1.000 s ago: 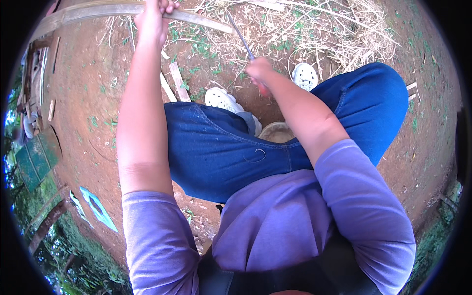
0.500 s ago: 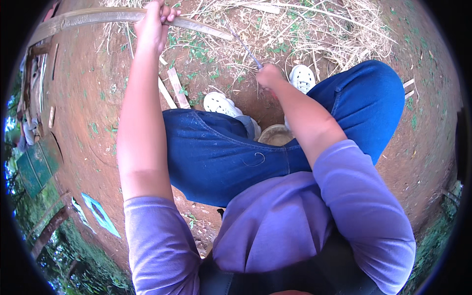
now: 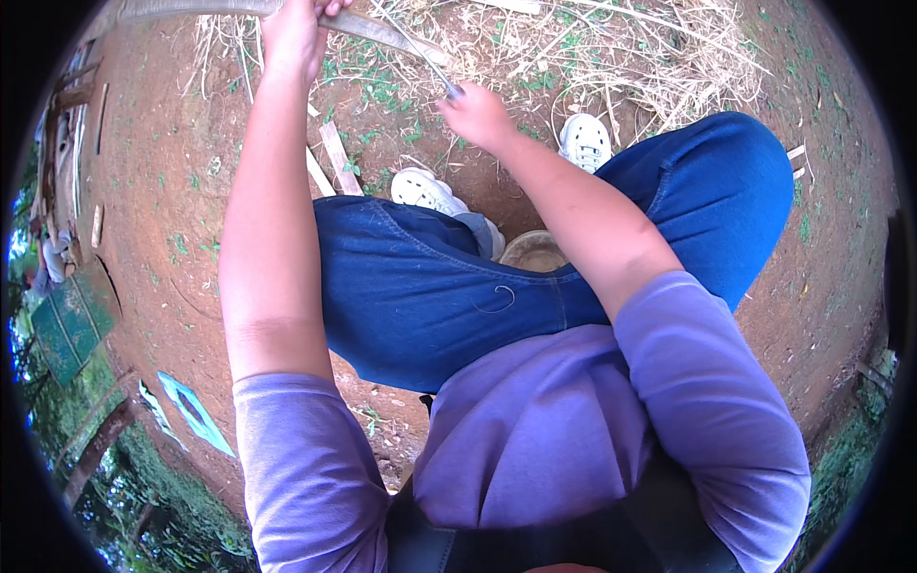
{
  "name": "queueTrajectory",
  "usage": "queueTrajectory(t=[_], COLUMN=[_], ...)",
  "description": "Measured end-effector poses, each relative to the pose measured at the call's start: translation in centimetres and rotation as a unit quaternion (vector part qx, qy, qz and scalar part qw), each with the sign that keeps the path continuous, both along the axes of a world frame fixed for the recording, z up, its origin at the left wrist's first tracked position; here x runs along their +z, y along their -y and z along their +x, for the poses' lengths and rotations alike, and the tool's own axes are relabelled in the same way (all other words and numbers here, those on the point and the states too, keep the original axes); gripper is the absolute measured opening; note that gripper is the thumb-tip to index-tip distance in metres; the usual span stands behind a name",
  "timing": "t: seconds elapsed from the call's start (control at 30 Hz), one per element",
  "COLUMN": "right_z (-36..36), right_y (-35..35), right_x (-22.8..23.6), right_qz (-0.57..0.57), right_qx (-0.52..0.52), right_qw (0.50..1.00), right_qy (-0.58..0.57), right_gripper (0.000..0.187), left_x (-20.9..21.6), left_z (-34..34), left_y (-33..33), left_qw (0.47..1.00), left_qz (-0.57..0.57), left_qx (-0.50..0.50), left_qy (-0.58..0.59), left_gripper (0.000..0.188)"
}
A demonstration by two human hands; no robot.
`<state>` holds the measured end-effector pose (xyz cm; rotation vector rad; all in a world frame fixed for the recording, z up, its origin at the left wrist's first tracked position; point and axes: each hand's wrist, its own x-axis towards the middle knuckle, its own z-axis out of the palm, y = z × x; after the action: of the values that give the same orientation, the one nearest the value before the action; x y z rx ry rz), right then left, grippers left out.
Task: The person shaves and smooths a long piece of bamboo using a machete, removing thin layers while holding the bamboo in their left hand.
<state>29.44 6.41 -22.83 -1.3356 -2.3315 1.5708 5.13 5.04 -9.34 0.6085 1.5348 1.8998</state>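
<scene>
My left hand point(image 3: 292, 40) is closed around a long, flat bamboo or wooden strip point(image 3: 371, 29) near the top of the view. One end reaches away past the upper left edge; the other ends right of my hand. My right hand point(image 3: 478, 116) is closed on a knife with a narrow grey blade point(image 3: 435, 69); its handle is hidden in my fist. The blade slants up and left across the strip near its right end. Whether it touches the strip, I cannot tell.
Pale shavings point(image 3: 659, 67) are heaped on the reddish soil ahead. Flat wood pieces point(image 3: 338, 158) lie before my left white clog point(image 3: 427, 191). A round pale object point(image 3: 535, 252) sits between my legs. A green panel point(image 3: 74, 320) stands far left.
My right hand has moved up and left, bringing the knife blade from the strip's tip to across the strip. My left hand and the strip have shifted slightly upward.
</scene>
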Motion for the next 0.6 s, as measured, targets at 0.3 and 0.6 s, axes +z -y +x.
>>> queueTrajectory(t=[0.3, 0.6], right_z=[5.6, 4.6], right_y=[-1.7, -1.7], right_x=[-5.5, -4.4], right_qz=[-0.295, -0.298], right_qx=[-0.114, -0.165], right_qw=[0.938, 0.94], right_qy=[0.144, 0.018], right_gripper=[0.026, 0.026], left_x=[-1.3, 0.8], left_z=[-1.9, -1.8], left_y=[0.9, 0.4], left_qw=[0.999, 0.98], left_qz=[0.003, 0.019], left_qx=[0.003, 0.194], left_qy=[0.037, 0.03], left_gripper=[0.029, 0.026])
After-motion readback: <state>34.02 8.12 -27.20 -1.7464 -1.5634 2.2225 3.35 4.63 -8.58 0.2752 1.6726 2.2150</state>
